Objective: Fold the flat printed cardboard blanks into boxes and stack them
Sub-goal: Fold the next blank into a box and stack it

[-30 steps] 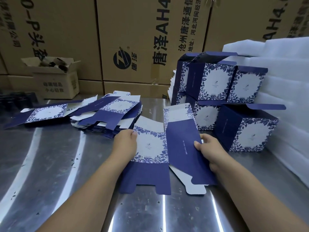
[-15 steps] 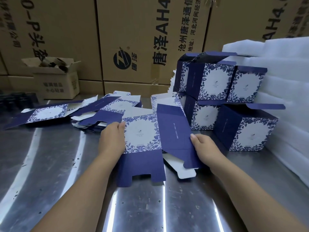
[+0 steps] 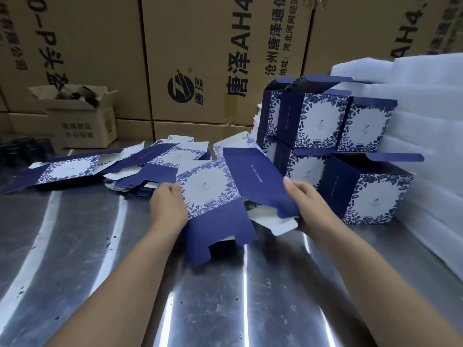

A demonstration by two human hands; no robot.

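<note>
I hold one navy and white floral cardboard blank above the steel table, half opened into a sleeve. My left hand grips its left edge beside the white floral panel. My right hand grips the right edge of the plain navy panel. The bottom flaps hang loose below. A pile of flat blanks lies behind my left hand, with one more flat blank further left. Several folded boxes stand stacked at the right, the nearest box with its lid flap open.
White foam sheets are heaped along the right edge. Large brown cartons wall off the back. A small open carton sits at the back left, with dark items beside it.
The blank has risen off the table and moved away from me, and it has opened from flat toward a sleeve. Both hands kept their hold on its side edges.
</note>
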